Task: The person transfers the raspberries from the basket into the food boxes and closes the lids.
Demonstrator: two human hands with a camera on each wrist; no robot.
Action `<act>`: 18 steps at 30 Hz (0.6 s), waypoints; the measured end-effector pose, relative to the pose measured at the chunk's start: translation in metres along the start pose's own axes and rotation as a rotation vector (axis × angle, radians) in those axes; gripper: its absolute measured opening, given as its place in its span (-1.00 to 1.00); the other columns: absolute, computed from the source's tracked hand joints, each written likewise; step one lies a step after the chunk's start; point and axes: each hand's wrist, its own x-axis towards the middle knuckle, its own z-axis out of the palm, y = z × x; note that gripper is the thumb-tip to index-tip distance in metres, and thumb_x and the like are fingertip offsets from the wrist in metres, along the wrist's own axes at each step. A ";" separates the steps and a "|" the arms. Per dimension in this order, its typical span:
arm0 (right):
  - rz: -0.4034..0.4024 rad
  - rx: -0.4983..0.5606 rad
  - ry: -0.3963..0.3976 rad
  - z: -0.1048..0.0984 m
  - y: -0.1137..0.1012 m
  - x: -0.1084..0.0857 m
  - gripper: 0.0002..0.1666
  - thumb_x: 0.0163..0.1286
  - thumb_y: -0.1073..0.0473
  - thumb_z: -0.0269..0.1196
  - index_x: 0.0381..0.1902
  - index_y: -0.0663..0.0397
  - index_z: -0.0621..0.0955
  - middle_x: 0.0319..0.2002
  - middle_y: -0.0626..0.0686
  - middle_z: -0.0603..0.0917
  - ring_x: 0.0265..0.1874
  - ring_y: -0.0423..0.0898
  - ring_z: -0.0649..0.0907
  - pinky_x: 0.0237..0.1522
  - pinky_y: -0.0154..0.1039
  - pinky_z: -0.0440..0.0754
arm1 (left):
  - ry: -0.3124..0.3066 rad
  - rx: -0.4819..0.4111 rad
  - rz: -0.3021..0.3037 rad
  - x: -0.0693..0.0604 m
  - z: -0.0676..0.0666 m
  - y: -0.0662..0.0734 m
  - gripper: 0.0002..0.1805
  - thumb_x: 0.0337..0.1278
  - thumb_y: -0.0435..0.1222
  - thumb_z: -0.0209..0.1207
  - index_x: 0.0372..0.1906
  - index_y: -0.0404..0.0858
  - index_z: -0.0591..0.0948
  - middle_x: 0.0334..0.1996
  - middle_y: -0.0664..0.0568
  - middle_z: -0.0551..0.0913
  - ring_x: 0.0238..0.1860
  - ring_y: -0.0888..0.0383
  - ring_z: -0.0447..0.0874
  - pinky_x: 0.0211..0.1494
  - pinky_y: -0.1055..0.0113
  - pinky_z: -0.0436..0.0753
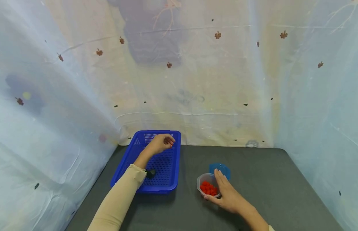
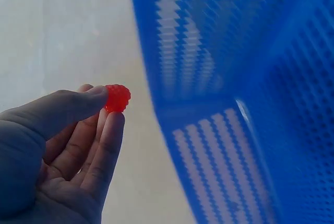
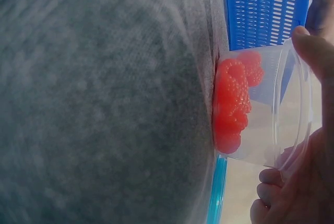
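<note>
My left hand (image 1: pixel 160 143) is above the far part of a blue plastic basket (image 1: pixel 178 166). Between thumb and fingertips it pinches a red raspberry (image 2: pixel 120 98), seen clearly in the left wrist view just outside the basket's outline. On the table to the right stands a clear plastic tub (image 1: pixel 200 179) holding several red raspberries (image 1: pixel 208 188). My right hand (image 1: pixel 228 196) grips this tub across its rim, thumb on the near side and fingers on the far side. In the right wrist view, the raspberries (image 3: pixel 232 106) lie at the tub's bottom.
A blue lid (image 1: pixel 223 168) lies on the dark grey table (image 1: pixel 268 186) behind the tub. A small dark object (image 1: pixel 150 173) shows beside the left sleeve; whether it is worn or lies in the basket I cannot tell. Patterned sheeting (image 1: pixel 196 80) hangs behind and at both sides.
</note>
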 end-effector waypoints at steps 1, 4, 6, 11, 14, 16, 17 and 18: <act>0.000 -0.001 0.002 0.000 0.000 0.000 0.45 0.37 -0.59 0.27 0.76 0.18 -0.10 0.74 0.26 -0.09 0.68 0.39 0.02 0.54 0.43 0.19 | -0.006 -0.003 0.014 0.000 0.002 0.006 -0.78 0.39 -0.51 0.32 0.07 -0.38 0.72 -0.15 -0.03 0.77 -0.11 0.08 0.75 0.06 0.14 0.75; 0.003 -0.007 0.007 0.000 0.000 0.000 0.45 0.37 -0.59 0.27 0.76 0.18 -0.10 0.74 0.26 -0.08 0.68 0.40 0.03 0.54 0.43 0.19 | -0.021 -0.012 0.048 -0.002 0.008 0.021 -0.79 0.40 -0.50 0.33 0.06 -0.33 0.74 -0.16 0.01 0.77 -0.13 0.12 0.75 0.04 0.17 0.75; 0.005 -0.012 0.009 0.001 0.000 0.000 0.46 0.37 -0.60 0.27 0.76 0.18 -0.09 0.74 0.27 -0.08 0.67 0.40 0.04 0.54 0.43 0.19 | -0.030 -0.012 0.063 -0.002 0.013 0.031 -0.79 0.39 -0.48 0.35 0.05 -0.28 0.75 -0.17 0.03 0.77 -0.13 0.15 0.75 0.04 0.20 0.75; 0.014 -0.013 0.006 0.000 0.000 0.000 0.46 0.36 -0.62 0.26 0.76 0.19 -0.09 0.74 0.27 -0.07 0.68 0.38 0.04 0.54 0.43 0.19 | -0.066 -0.004 0.098 -0.005 0.025 0.052 -0.79 0.37 -0.45 0.38 0.03 -0.21 0.75 -0.16 0.05 0.78 -0.13 0.19 0.74 0.04 0.24 0.75; 0.021 -0.007 0.005 0.000 -0.001 0.001 0.47 0.35 -0.62 0.27 0.76 0.19 -0.08 0.74 0.28 -0.06 0.68 0.38 0.03 0.54 0.44 0.19 | -0.085 0.009 0.113 -0.007 0.031 0.064 -0.79 0.40 -0.44 0.37 0.04 -0.19 0.75 -0.15 0.07 0.77 -0.12 0.20 0.73 0.07 0.24 0.74; 0.023 -0.004 0.006 0.000 -0.001 0.001 0.47 0.34 -0.62 0.27 0.76 0.19 -0.08 0.73 0.29 -0.06 0.68 0.39 0.04 0.53 0.46 0.19 | -0.097 0.019 0.125 -0.009 0.035 0.070 -0.78 0.40 -0.43 0.37 0.05 -0.18 0.75 -0.15 0.09 0.77 -0.11 0.21 0.73 0.08 0.25 0.74; 0.023 -0.001 0.007 0.000 -0.001 0.001 0.47 0.35 -0.61 0.28 0.75 0.20 -0.08 0.73 0.29 -0.05 0.67 0.40 0.04 0.52 0.47 0.19 | -0.104 0.019 0.127 -0.011 0.037 0.073 -0.79 0.41 -0.44 0.36 0.04 -0.18 0.75 -0.15 0.09 0.78 -0.11 0.21 0.74 0.08 0.25 0.74; 0.022 0.003 0.006 0.000 -0.001 0.001 0.47 0.35 -0.61 0.28 0.75 0.20 -0.08 0.73 0.30 -0.06 0.67 0.41 0.04 0.52 0.47 0.18 | -0.109 0.017 0.128 -0.012 0.039 0.076 -0.79 0.41 -0.44 0.36 0.04 -0.17 0.74 -0.15 0.09 0.78 -0.12 0.22 0.74 0.07 0.26 0.74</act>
